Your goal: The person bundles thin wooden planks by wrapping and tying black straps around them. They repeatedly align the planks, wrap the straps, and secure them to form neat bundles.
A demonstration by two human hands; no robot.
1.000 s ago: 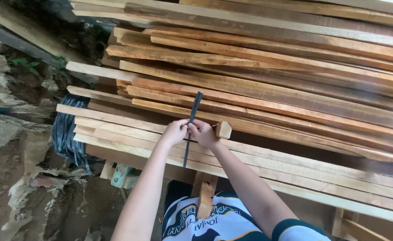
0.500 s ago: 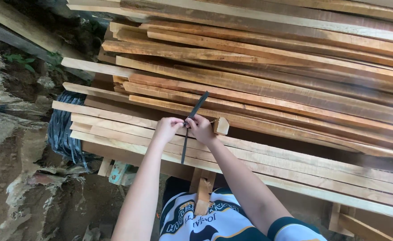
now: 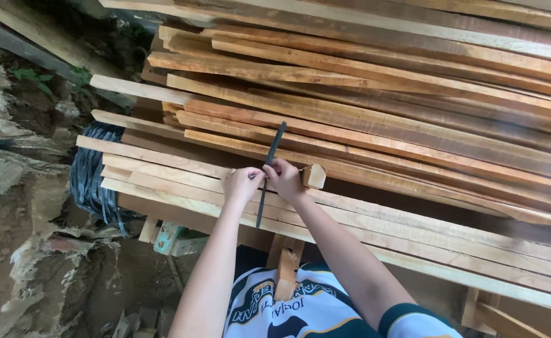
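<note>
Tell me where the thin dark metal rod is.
In the head view, centre frame: the thin dark rod lies across the stacked planks, between the left hand and right hand.

Outdoor daylight, diffuse. Stacked rough-sawn wooden planks (image 3: pixel 375 119) fill 12 to 4 o'clock. Dirt and rock ground (image 3: pixel 19 250) at 8–9 o'clock. Black plastic sheet (image 3: pixel 91 175) beside stack, 9 o'clock.

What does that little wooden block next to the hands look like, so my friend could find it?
Start at the big stack of long planks filling the picture. Near its lower edge, two hands meet on a thin dark metal file. Just beside the right hand sits the small block: short, chunky and pale, with a cut end showing, unlike the long boards around it.
</note>
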